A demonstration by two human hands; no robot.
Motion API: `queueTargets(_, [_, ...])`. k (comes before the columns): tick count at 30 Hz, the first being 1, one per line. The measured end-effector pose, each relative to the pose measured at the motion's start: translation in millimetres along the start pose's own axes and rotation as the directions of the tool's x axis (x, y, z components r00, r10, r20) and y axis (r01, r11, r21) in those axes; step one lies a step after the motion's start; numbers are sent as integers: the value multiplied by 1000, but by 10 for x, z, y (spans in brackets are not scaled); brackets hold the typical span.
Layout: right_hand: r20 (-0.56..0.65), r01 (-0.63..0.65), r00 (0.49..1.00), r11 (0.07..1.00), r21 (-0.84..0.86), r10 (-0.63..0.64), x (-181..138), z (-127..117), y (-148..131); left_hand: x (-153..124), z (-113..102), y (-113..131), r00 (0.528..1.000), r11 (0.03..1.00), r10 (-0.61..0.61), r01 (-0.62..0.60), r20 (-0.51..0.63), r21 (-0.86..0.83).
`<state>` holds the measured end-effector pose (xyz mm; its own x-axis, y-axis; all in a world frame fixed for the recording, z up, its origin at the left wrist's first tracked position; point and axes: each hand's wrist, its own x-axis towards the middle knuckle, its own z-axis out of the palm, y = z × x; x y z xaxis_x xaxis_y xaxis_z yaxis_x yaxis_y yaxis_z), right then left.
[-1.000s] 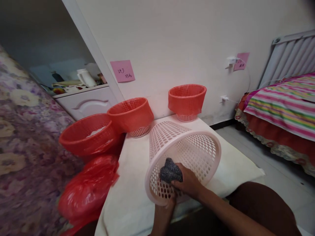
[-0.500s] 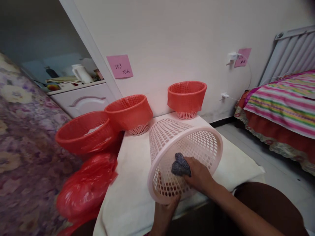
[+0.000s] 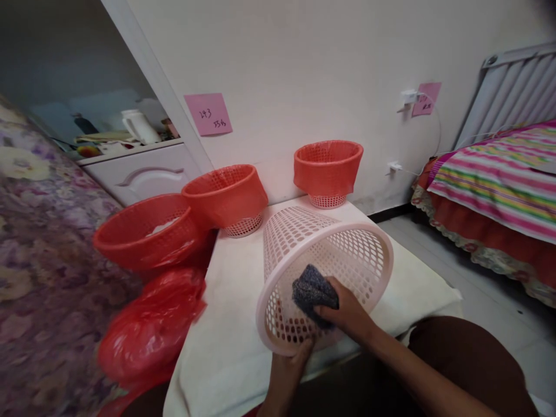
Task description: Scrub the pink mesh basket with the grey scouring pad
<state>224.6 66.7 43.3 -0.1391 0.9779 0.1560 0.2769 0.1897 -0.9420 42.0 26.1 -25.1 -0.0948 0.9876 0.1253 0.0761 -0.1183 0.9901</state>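
A pale pink perforated basket (image 3: 330,255) lies tipped on its side on the white table (image 3: 230,324), its open mouth facing the camera and its narrow base pointing toward the wall. The right hand (image 3: 345,313) reaches inside the mouth, fingers curled tight around a dark grey scouring pad (image 3: 313,291) that presses against the basket's inner wall on the lower left. The left hand (image 3: 290,362) comes up from below and grips the bottom of the rim; its fingertips are partly hidden behind the mesh, so it seems closed on the rim rather than merely propping it.

The basket's rim overhangs the near edge of the table slightly. Bare tabletop lies to its left and right. Behind it, two baskets lined with red bags stand near the wall: the middle basket (image 3: 226,197) at the table's left rear corner, the far basket (image 3: 329,169) at the back. A third red-lined basket (image 3: 145,231) sits off the left edge, above a loose red plastic bag (image 3: 150,330).
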Motion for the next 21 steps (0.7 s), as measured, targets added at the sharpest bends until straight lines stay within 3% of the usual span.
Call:
queueTargets(3, [-107,46,989,896,-442,-104,41,-123,29,-3,-5,-24,998,994,-50,54,-47,93])
queueTargets(5, [-71,23,995,846,-533,-72,31,-108,57,6,5,-28,996,993,-63,68,-58,97])
queueTargets(11, [32,3,999,925,-380,10,-76,163,32,34,50,-28,999,990,-39,42,19,-137])
queueTargets(14, [83,-88,992,988,-125,98,-98,235,0,11,52,10,1000,999,10,-12,-23,-50])
queueTargets(18, [164,-125,980,988,95,109,-65,180,-20,-22,48,73,999,1000,25,-25,-40,-7])
queueTargets(21, [28,-20,999,1000,-2,20,23,39,-10,-27,33,76,999,998,-48,48,-15,-37])
